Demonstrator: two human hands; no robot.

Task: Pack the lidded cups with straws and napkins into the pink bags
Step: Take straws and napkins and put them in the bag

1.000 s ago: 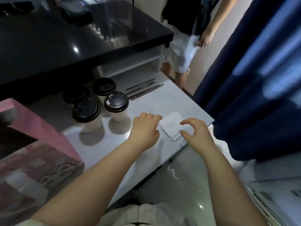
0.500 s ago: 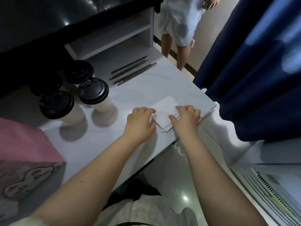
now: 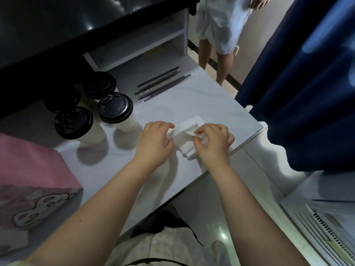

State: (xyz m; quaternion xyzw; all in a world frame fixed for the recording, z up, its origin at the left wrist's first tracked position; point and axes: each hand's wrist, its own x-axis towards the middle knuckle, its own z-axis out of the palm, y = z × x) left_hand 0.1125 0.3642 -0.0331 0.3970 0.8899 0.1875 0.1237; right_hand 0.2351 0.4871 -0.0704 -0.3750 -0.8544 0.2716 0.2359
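Note:
A small stack of white napkins [image 3: 187, 132] lies near the right edge of the pale table [image 3: 201, 100]. My left hand [image 3: 154, 140] pinches the stack's left side. My right hand [image 3: 213, 142] pinches the top napkin's corner, peeling it up. Several white cups with black lids [image 3: 115, 110] stand to the left. Dark wrapped straws [image 3: 163, 84] lie behind. A pink bag [image 3: 32, 179] with a cartoon print stands at the lower left.
A black counter [image 3: 57, 25] with a white shelf unit [image 3: 146, 43] overhangs the table's back. A person [image 3: 221, 25] stands beyond the table's far corner. A dark blue curtain [image 3: 303, 83] hangs at the right, and a white vented appliance [image 3: 317, 217] sits at the lower right.
Both hands moved onto the napkin stack. The left now grips its side and the right lifts a corner of the top napkin. The camera tilted further down.

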